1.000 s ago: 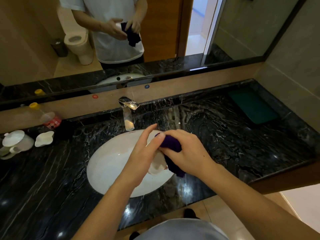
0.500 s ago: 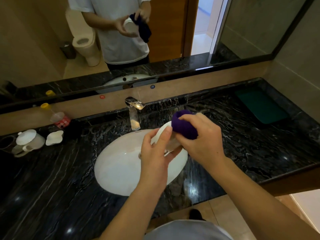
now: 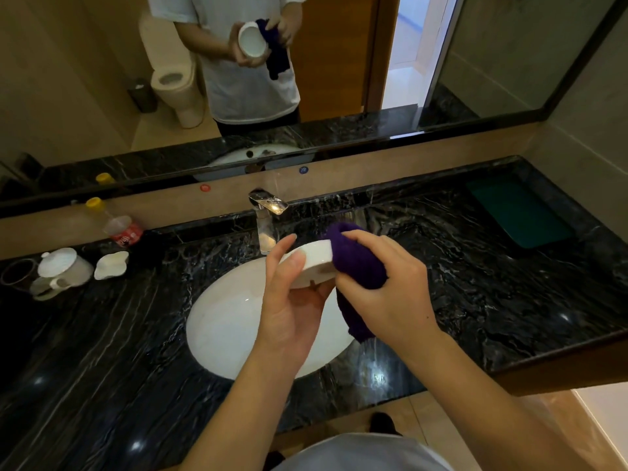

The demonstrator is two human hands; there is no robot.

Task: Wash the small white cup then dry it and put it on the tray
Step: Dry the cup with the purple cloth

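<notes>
Over the white sink basin (image 3: 224,321) my left hand (image 3: 289,300) holds the small white cup (image 3: 314,263), tipped with its mouth facing away toward the mirror. My right hand (image 3: 390,290) grips a purple cloth (image 3: 356,263) and presses it against the cup's right side; the cloth's tail hangs down below that hand. The green tray (image 3: 516,212) lies flat at the far right of the black marble counter (image 3: 458,283), well apart from both hands.
A chrome faucet (image 3: 266,215) stands behind the basin, no water running. At the left sit a lidded white teapot (image 3: 63,270), a small white dish (image 3: 110,265) and a plastic bottle (image 3: 117,224). A mirror spans the back wall.
Both hands have risen and shifted slightly back toward the faucet with the cup and cloth. The cup has turned so its mouth faces the mirror; the cloth now rubs its right side.
</notes>
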